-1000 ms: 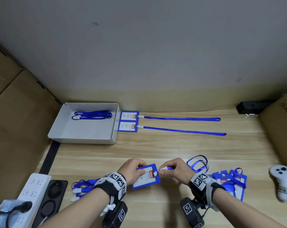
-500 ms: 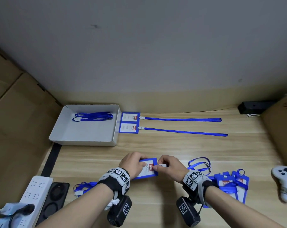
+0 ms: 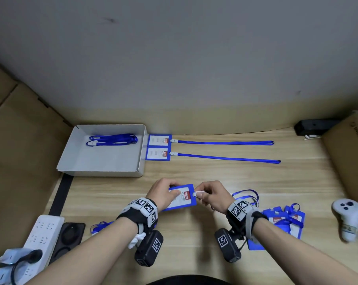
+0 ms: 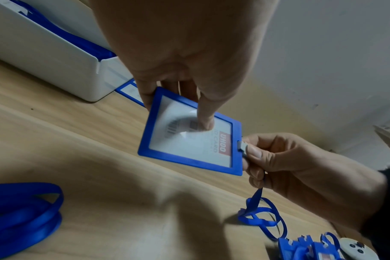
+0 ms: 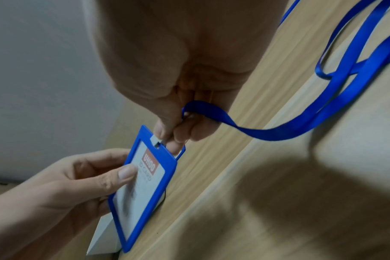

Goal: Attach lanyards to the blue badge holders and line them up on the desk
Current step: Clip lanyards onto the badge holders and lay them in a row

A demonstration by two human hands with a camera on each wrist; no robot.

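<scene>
Head view showed, at lower centre of the frame, the left hand [image 3: 163, 194] gripping a blue plastic-framed badge holder [image 3: 181, 199] just above the wooden desk [image 3: 215, 175], fingers clamped on its left end. The right hand [image 3: 212, 195] pinched the white plastic lanyard clip [image 3: 197, 193] at the holder's slot on its right edge. Done well, the holder would stay steady while the clip seats fully, blue ribbon [image 5: 289, 130] trailing free.

A white power strip [image 3: 43, 235] and a black pad [image 3: 70, 236] lie at the bench's near left corner, a white controller [image 3: 347, 218] sits by the right edge, and a black device [image 3: 312, 127] rests at the far right corner beside a cardboard box [image 3: 350, 161].
</scene>
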